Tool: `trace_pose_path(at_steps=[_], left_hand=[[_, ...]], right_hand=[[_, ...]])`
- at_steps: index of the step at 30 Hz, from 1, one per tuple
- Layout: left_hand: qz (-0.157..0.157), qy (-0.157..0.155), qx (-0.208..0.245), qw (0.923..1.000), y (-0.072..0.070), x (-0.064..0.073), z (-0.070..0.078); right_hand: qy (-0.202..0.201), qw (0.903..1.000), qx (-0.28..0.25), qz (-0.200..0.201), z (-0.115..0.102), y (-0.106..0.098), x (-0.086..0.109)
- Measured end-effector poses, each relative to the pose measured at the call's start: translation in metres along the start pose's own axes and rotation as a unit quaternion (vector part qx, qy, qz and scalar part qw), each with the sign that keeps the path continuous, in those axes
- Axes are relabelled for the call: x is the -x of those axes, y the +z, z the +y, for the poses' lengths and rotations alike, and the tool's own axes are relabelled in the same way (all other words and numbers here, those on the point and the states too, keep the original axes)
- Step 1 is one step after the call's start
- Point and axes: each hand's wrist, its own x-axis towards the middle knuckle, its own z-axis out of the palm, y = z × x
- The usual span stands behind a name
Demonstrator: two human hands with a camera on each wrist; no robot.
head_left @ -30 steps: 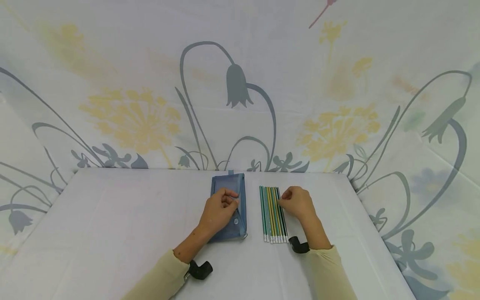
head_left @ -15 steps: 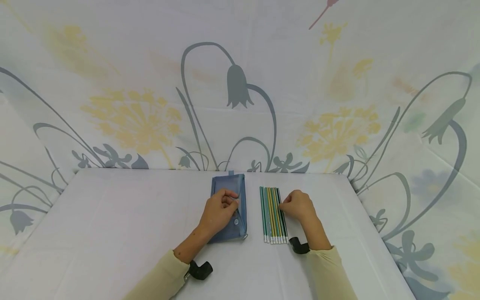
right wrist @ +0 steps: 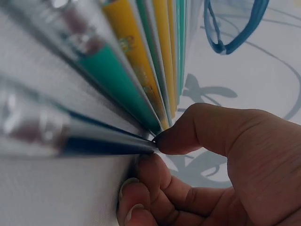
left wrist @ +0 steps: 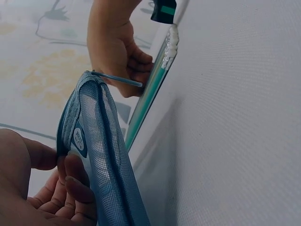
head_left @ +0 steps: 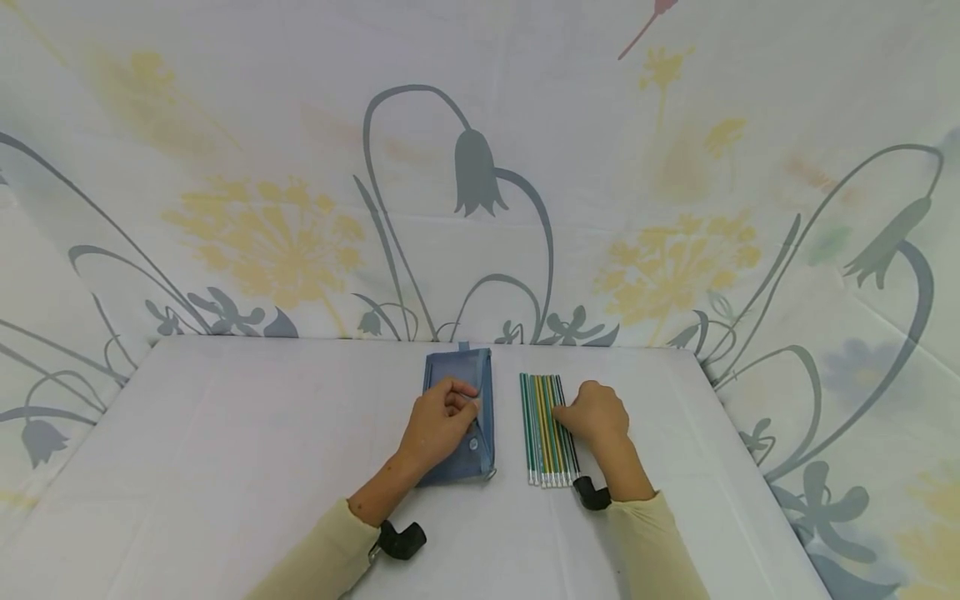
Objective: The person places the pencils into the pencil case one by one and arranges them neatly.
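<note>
A blue mesh pencil case (head_left: 452, 367) lies on the white table, its zipped edge toward the pencils. My left hand (head_left: 437, 427) pinches that edge between thumb and fingers; the left wrist view shows the raised edge (left wrist: 70, 117) beside a small round label. To the right, several green, yellow and dark pencils (head_left: 542, 433) lie side by side, their metal ends toward me. My right hand (head_left: 596, 417) pinches a dark blue pencil (right wrist: 103, 145) at the row's right end. In the right wrist view this pencil stands slightly apart from the green one (right wrist: 115, 82).
Black wrist-camera mounts (head_left: 403, 542) sit below both wrists. A patterned floral cloth (head_left: 300, 167) rises behind the table (head_left: 262, 458) and along its sides. A blue loop (right wrist: 225, 42) hangs from the case, facing the pencils.
The right hand has turned slightly and its thumb now reaches over the row's right end. The dark pencil has shifted a little away from the others. The left hand stays in place.
</note>
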Motion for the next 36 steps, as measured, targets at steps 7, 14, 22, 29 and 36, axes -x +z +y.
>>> trace_pose_path(at_steps=[7, 14, 22, 29, 36], left_hand=[[0.001, 0.0, -0.001, 1.0, 0.001, 0.0, 0.001], [0.0, 0.002, -0.008, 1.0, 0.002, 0.0, -0.001], [0.0, 0.002, -0.001, 1.0, 0.002, -0.001, -0.003], [-0.002, 0.008, 0.007, 0.9999, 0.001, -0.001, -0.003], [-0.005, 0.005, 0.009, 0.9999, 0.0, -0.001, -0.002]], right_hand=[[0.003, 1.0, -0.006, -0.002, 0.002, -0.003, 0.001], [0.008, 0.9997, -0.022, -0.006, 0.002, -0.007, 0.003], [-0.013, 0.9987, -0.049, 0.007, -0.001, -0.013, 0.004], [-0.026, 0.9964, -0.077, 0.025, -0.003, -0.016, 0.005], [-0.039, 0.9929, -0.109, 0.028, -0.007, -0.018, 0.006]])
